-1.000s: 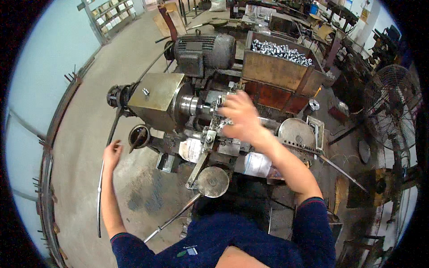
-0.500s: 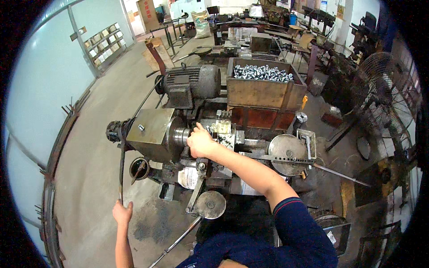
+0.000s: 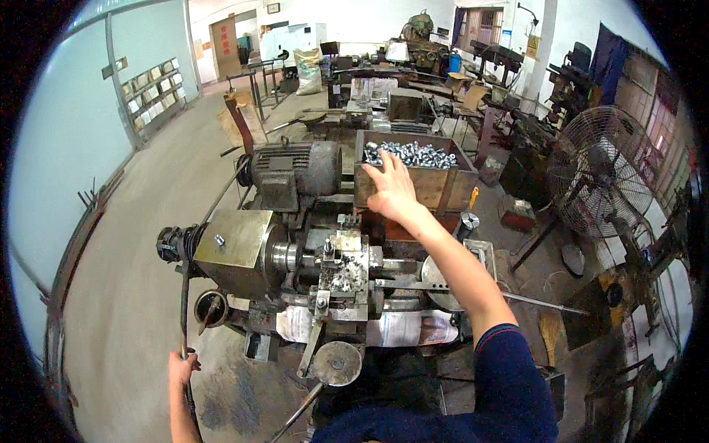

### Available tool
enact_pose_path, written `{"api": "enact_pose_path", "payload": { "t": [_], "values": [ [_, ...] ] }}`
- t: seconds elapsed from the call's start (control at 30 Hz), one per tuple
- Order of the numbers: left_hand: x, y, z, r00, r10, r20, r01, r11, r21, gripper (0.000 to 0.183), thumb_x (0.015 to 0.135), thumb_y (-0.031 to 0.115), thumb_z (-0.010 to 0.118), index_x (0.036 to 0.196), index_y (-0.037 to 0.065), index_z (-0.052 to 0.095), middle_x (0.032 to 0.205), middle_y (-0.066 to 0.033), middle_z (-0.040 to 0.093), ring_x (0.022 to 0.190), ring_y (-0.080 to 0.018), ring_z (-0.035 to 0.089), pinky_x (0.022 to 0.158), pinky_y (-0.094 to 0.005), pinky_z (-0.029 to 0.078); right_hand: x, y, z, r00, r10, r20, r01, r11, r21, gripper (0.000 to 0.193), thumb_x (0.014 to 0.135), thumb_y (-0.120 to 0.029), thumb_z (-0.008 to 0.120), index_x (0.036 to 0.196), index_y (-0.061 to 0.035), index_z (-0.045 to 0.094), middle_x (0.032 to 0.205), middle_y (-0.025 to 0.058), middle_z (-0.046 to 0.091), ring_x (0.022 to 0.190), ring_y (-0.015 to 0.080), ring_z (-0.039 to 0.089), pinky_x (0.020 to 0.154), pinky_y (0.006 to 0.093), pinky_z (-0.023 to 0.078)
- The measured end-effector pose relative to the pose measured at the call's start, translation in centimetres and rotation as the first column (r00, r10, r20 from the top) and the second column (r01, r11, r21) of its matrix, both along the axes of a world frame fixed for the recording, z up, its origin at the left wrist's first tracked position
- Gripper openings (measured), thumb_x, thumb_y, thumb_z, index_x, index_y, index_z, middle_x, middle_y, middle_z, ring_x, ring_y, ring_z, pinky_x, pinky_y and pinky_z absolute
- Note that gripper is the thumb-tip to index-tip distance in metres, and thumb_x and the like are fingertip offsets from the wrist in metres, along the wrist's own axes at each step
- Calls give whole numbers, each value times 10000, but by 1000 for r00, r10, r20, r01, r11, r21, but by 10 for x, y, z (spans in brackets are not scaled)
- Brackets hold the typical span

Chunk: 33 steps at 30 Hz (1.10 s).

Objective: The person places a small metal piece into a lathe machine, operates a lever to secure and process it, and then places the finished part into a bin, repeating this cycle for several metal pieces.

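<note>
My left hand (image 3: 181,367) is closed round the lower part of a long dark lever (image 3: 185,303) that rises to the left end of a small lathe. My right hand (image 3: 391,188) is stretched out with fingers spread at the near wall of a wooden box (image 3: 413,181). Its fingertips overlap the pile of small shiny metal parts (image 3: 425,154) inside; contact I cannot tell. Nothing shows in that hand. Below it are the lathe's bright spindle nose (image 3: 284,255) and the chip-covered tool slide (image 3: 344,273).
A large motor (image 3: 297,173) stands behind the headstock (image 3: 235,236). A round handwheel (image 3: 337,363) with a long handle juts toward me. A rod (image 3: 546,302) sticks out right, near a big floor fan (image 3: 602,173). A pot with a brush (image 3: 212,308) hangs at the left.
My right hand has left the spindle and moved away from me to the box, its fingers opening out. My left hand and the lever are slightly lower; the view has tilted up.
</note>
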<state>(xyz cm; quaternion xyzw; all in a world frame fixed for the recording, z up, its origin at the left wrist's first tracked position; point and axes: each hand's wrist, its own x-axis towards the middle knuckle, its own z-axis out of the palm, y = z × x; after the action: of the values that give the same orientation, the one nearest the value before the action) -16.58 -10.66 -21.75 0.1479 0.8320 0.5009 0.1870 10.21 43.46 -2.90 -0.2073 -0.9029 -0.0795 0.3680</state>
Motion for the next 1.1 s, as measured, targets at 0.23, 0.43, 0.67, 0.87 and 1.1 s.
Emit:
{"api": "enact_pose_path", "payload": {
  "t": [0.23,0.43,0.67,0.87,1.1],
  "values": [
    [8,-31,-1,997,72,17,-72,997,38,228,759,111,610,878,-73,546,615,-115,576,513,-187,592,482,-298,499,69,-67,-74,938,336,-84,-340,846,-411,503,526,-149,658,1015,-47,594,1272,205,409,1155,362,411,952,405,371],
    [8,1,13,997,14,71,-20,996,84,259,780,154,617,931,-44,547,647,-109,581,530,-178,585,519,-303,497,275,-40,-138,966,-237,-100,145,823,-549,423,530,-83,603,948,-28,637,1174,160,529,1008,295,557,825,342,453],
    [-6,-26,-29,958,250,137,-260,964,60,393,767,281,681,985,-14,541,671,-89,570,507,-179,530,496,-294,472,510,-70,-212,538,-821,192,702,310,-642,273,585,-195,623,806,-40,661,869,156,638,870,294,606,759,355,479],
    [46,26,-3,984,149,101,-141,987,-80,417,776,289,667,1010,-28,527,719,-113,567,568,-205,531,542,-311,470,667,-171,-305,501,-768,399,842,325,-431,233,605,-287,625,694,-75,660,726,108,642,736,252,617,698,320,484],
    [51,32,12,989,114,98,-101,987,-125,446,787,297,651,1038,-43,510,776,-140,564,640,-235,532,596,-331,468,634,-185,-347,135,-583,802,787,-428,-444,354,636,-276,569,900,-52,644,1044,162,605,994,311,566,856,347,445]
  ]
}}
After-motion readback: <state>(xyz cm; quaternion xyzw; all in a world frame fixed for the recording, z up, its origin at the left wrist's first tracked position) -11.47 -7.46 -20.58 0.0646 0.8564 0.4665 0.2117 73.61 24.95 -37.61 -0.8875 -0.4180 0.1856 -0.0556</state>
